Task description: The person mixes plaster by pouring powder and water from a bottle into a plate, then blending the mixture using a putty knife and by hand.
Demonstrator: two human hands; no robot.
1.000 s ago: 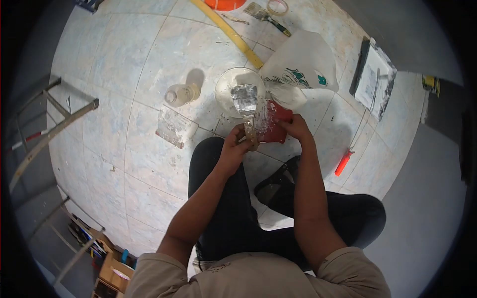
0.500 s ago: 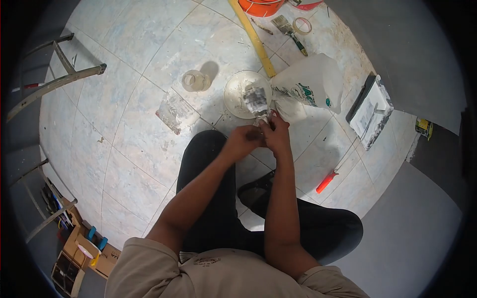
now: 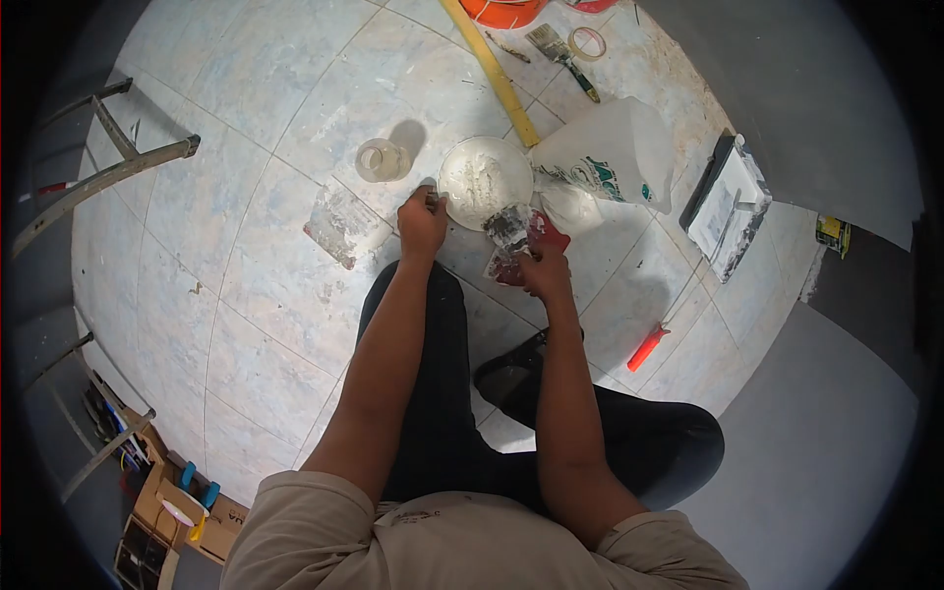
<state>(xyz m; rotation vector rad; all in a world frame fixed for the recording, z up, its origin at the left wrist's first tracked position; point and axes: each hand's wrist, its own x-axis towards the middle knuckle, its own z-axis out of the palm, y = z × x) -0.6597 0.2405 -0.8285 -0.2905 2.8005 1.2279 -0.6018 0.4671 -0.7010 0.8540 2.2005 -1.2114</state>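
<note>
A white bowl (image 3: 486,183) of pale paste stands on the tiled floor in front of me. My left hand (image 3: 423,223) is at its left rim, with the fingers closed on the edge. In my right hand (image 3: 545,271) are a putty knife (image 3: 508,230) with a paste-smeared metal blade and a red spreader (image 3: 549,232), both close to the bowl's lower right edge. The handle of the knife is hidden by the fingers. A clear jar (image 3: 382,160) stands left of the bowl, and a white plastic bag (image 3: 615,152) lies to its right.
Beyond the bowl lie a yellow strip (image 3: 497,74), a paintbrush (image 3: 562,61) and a tape roll (image 3: 587,42). On the right are a paint tray (image 3: 729,209) and a red-handled roller (image 3: 647,347). A metal ladder (image 3: 118,175) stands at the left.
My left hand has left the putty knife and moved to the bowl's left rim. The knife has passed into my right hand, beside the red spreader.
</note>
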